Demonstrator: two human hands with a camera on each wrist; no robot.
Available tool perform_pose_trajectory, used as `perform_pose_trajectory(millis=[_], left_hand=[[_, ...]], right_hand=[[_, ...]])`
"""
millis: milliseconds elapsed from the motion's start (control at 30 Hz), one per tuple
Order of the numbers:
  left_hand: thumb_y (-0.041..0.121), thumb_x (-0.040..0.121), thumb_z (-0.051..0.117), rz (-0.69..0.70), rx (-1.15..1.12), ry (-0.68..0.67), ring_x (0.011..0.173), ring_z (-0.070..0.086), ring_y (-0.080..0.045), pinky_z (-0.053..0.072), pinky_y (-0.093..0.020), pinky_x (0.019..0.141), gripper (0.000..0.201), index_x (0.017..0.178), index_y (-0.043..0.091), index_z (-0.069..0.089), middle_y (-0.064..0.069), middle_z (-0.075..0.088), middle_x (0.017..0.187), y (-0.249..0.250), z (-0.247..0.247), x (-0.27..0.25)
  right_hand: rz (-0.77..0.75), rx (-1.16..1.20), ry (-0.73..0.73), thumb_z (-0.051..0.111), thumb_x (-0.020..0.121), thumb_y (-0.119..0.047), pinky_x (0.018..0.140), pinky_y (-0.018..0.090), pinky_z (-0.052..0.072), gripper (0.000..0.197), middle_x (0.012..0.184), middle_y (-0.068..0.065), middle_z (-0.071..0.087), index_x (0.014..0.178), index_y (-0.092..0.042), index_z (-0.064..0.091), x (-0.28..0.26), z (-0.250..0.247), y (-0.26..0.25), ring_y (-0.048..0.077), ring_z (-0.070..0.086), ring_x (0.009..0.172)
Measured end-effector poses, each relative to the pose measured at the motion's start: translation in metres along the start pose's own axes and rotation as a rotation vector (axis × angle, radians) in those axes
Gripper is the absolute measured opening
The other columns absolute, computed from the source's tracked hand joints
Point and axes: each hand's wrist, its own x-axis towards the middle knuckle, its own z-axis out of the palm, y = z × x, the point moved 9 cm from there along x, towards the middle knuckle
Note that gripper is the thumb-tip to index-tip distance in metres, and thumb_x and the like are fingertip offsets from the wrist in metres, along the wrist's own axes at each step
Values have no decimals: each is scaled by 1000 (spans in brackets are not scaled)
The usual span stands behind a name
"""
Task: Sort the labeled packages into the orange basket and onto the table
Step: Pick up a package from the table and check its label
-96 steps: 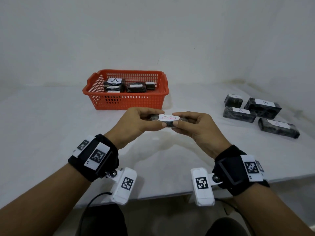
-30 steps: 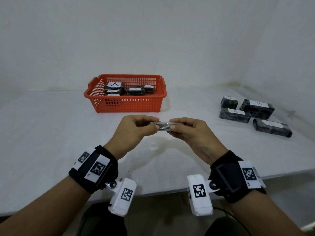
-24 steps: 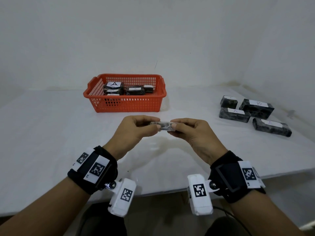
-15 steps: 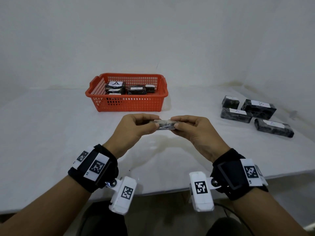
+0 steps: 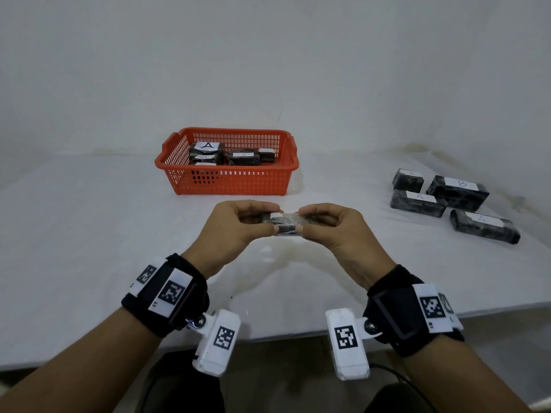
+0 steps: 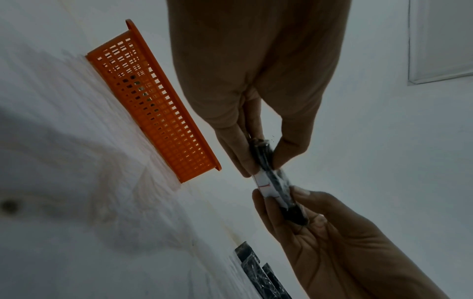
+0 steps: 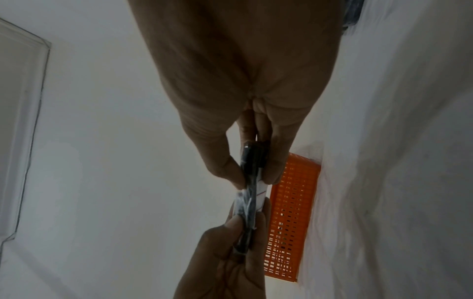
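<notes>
Both hands hold one small dark wrapped package [image 5: 286,224] above the table's middle, its white label edge-on with red marks [image 6: 265,185]. My left hand [image 5: 238,223] pinches its left end between thumb and fingers [image 6: 258,159]. My right hand [image 5: 331,225] pinches the right end [image 7: 253,172]. The orange basket [image 5: 226,181] stands behind the hands and holds several dark labelled packages [image 5: 205,150]. Several more labelled packages [image 5: 456,192] lie on the table at the right.
The white table [image 5: 74,234] runs to a wall behind the basket and at the right. Its front edge lies just under my wrists. Black wrist straps with white camera blocks [image 5: 217,342] hang below both forearms.
Over three seconds the package turned from label-up to label edge-on. In the last second both hands kept their pinch, hardly shifting.
</notes>
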Motion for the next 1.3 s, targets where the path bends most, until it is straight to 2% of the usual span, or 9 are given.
perform_pose_trajectory(millis=[133,267,367,467,633,733,967,1100,1300], left_hand=[[-12,82,77,18,4,-37,105,75,-22,60,-24,91,40,116,9,76,-4,80,111,2,1,0],[-15,81,76,23,-19,-80,106,75,-21,60,-24,90,44,119,8,73,-3,79,114,2,5,-3],[0,87,77,-2,-51,-80,105,75,-17,59,-23,92,36,121,9,73,-2,78,115,-1,8,-4],[9,93,74,-38,-53,-60,101,76,-24,62,-28,89,23,115,5,76,-10,80,107,-6,8,-3],[4,91,74,-20,-12,-19,91,78,-26,64,-31,85,17,107,3,79,-12,81,98,-6,4,-1],[4,93,72,-12,-3,-33,89,78,-20,61,-23,78,18,110,3,78,-11,81,100,-4,6,-2],[5,93,72,-1,-18,-12,85,77,-19,60,-24,77,15,106,2,79,-14,80,98,-4,5,-3],[7,93,72,-21,-45,-26,91,76,-24,63,-30,83,16,107,0,79,-17,80,102,-6,6,-2],[7,94,72,-12,-22,-14,93,77,-30,63,-37,89,14,104,3,80,-14,80,98,-4,4,-3]], right_hand=[[123,213,-44,76,87,0,83,36,63,30,110,24,74,116,4,68,0,5,6,30,76,93],[133,192,-52,70,92,0,78,33,64,14,97,20,77,104,6,71,-2,6,7,26,76,86],[91,153,-25,72,89,5,76,33,64,10,93,18,77,99,3,72,-1,3,7,25,76,82],[48,108,6,72,87,9,74,31,63,13,89,16,78,97,0,74,0,0,5,25,76,80],[87,164,-30,72,89,4,75,32,62,12,93,17,76,100,2,73,-2,8,5,24,75,83],[92,146,-67,76,88,-3,77,32,62,18,95,19,77,104,6,74,-5,14,7,25,75,86],[52,93,-50,72,91,-1,77,30,61,16,99,22,77,104,7,73,-7,12,5,27,76,89],[76,156,-62,60,99,0,77,30,62,19,105,27,75,108,12,71,-7,9,4,27,75,90],[78,161,-122,62,96,3,81,30,61,21,107,25,76,113,12,70,-11,11,1,29,76,96]])
